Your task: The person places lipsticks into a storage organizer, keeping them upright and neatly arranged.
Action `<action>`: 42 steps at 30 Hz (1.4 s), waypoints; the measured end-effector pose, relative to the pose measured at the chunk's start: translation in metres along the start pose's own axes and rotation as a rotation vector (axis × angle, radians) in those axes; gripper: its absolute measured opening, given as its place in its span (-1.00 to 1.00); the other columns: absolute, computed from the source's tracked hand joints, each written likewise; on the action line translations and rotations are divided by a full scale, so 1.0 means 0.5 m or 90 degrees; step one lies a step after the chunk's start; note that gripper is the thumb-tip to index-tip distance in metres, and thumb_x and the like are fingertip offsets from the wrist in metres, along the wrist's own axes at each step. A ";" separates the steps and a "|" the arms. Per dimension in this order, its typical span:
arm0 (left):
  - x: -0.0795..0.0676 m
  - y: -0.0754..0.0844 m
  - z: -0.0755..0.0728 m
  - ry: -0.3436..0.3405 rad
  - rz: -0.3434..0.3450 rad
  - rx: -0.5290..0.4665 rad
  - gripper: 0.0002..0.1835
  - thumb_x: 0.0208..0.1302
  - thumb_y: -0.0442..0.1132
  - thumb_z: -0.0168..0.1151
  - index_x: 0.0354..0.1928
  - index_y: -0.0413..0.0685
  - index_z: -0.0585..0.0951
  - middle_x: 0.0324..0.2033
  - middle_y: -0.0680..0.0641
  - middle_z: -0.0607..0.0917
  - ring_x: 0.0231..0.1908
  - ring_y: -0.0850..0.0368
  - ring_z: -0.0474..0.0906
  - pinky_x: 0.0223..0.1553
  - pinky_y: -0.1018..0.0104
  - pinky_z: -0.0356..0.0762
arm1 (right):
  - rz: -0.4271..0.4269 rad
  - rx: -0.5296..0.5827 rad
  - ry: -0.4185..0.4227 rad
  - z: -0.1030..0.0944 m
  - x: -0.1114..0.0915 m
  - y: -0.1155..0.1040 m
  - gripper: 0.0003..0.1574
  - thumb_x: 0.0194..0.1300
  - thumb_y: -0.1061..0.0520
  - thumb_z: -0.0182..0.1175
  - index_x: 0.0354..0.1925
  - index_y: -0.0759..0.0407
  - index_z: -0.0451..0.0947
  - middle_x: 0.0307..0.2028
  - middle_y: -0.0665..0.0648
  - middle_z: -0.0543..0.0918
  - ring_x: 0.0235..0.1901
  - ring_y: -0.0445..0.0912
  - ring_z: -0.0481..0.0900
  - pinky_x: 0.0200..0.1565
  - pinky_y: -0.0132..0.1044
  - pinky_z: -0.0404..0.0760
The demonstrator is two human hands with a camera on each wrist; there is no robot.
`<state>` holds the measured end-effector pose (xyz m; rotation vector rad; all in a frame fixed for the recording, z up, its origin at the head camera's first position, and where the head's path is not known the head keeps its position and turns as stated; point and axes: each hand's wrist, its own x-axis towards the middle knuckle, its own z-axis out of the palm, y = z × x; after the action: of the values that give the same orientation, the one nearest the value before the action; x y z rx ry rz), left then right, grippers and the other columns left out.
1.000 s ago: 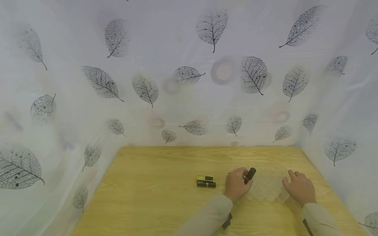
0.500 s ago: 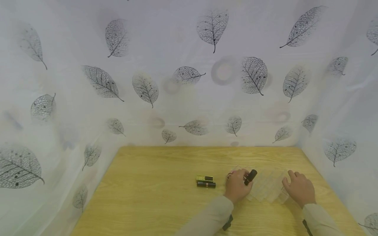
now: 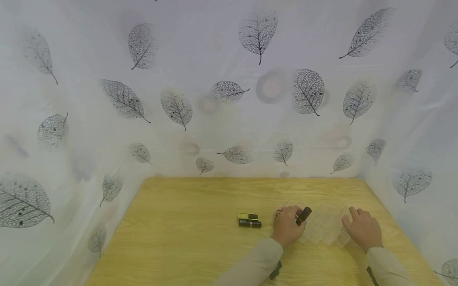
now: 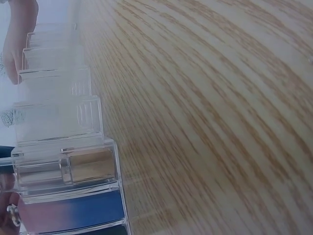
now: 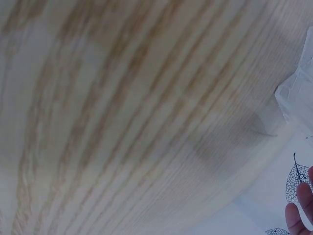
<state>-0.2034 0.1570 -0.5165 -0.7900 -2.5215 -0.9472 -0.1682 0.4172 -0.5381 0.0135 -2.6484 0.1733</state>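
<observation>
My left hand (image 3: 289,225) pinches a black lipstick tube (image 3: 303,216), tilted, over the left part of a clear plastic lipstick organizer (image 3: 323,224). In the left wrist view the organizer's compartments (image 4: 58,117) run in a stepped row. Two of the nearer ones show a tan-and-clear tube (image 4: 93,165) and a pink-to-blue one (image 4: 73,211); a dark piece shows below these. My right hand (image 3: 364,227) is at the organizer's right end, fingers loosely bent and holding nothing. In the right wrist view only its fingertips (image 5: 298,215) and a corner of the organizer appear.
Left of the organizer, a yellow-and-black tube (image 3: 247,216) and a black tube with a rose-gold band (image 3: 250,224) lie side by side on the wooden table (image 3: 186,238). A white leaf-print curtain (image 3: 214,131) surrounds the table's back and sides.
My left hand and the black lipstick tube have shifted very slightly right and toward me, then stayed almost still. My right hand keeps its place at the organizer's end.
</observation>
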 end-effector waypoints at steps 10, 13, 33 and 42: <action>0.001 -0.001 0.003 -0.005 -0.004 -0.004 -0.72 0.01 -0.10 0.40 -0.22 0.06 0.60 -0.37 0.18 0.70 -0.43 0.48 0.52 -0.41 0.70 0.26 | -0.006 -0.010 0.010 0.006 -0.003 0.005 -0.61 0.11 0.14 0.06 -0.21 0.48 0.45 -0.55 0.31 0.51 -0.64 0.08 0.41 -0.71 -0.14 0.36; 0.001 0.000 0.001 -0.005 -0.005 -0.003 -0.72 0.01 -0.10 0.40 -0.21 0.07 0.60 -0.36 0.18 0.70 -0.42 0.47 0.52 -0.41 0.70 0.26 | -0.008 -0.010 0.014 0.009 -0.002 0.008 -0.61 0.11 0.14 0.06 -0.21 0.47 0.45 -0.55 0.32 0.51 -0.64 0.08 0.41 -0.71 -0.15 0.35; -0.001 -0.002 0.002 0.004 0.021 0.031 -0.75 0.01 -0.10 0.41 -0.25 0.06 0.62 -0.38 0.19 0.69 -0.42 0.46 0.52 -0.42 0.72 0.32 | -0.012 -0.013 0.005 0.005 -0.001 0.005 -0.61 0.10 0.15 0.06 -0.22 0.49 0.45 -0.58 0.29 0.49 -0.66 0.05 0.37 -0.73 -0.19 0.32; -0.001 -0.003 0.006 0.008 0.029 0.044 -0.77 0.02 -0.09 0.40 -0.25 0.07 0.64 -0.36 0.19 0.70 -0.39 0.45 0.55 -0.40 0.73 0.34 | -0.012 -0.009 0.010 0.011 -0.002 0.008 -0.60 0.11 0.14 0.05 -0.22 0.48 0.46 -0.57 0.28 0.50 -0.66 0.01 0.36 -0.73 -0.23 0.31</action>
<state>-0.2041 0.1577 -0.5197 -0.8151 -2.4997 -0.8436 -0.1701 0.4203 -0.5437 0.0326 -2.6330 0.1487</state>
